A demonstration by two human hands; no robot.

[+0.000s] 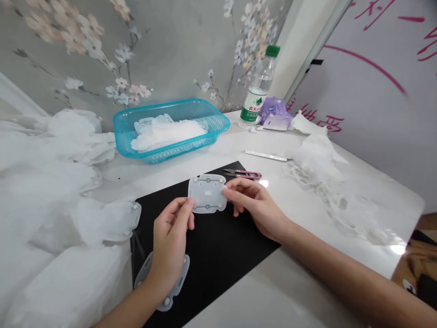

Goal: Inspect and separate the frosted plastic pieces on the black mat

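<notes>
A translucent, rounded plastic piece [207, 195] with round bumps near its corners is held up over the black mat [218, 255]. My left hand [174, 232] pinches its lower left edge between thumb and fingers. On the opposite side, my right hand [254, 202] grips the right edge. Another translucent piece [177, 284] lies on the mat, partly hidden under my left wrist. Small pink-handled snips [251, 175] rest at the mat's far corner, just beyond my right hand.
White translucent pieces [58, 182] are heaped at left. A blue basket [170, 154] holds more. Behind stand a bottle [252, 100] and a purple packet [276, 113]. A metal tool [266, 156] and white scraps [321, 168] lie at right.
</notes>
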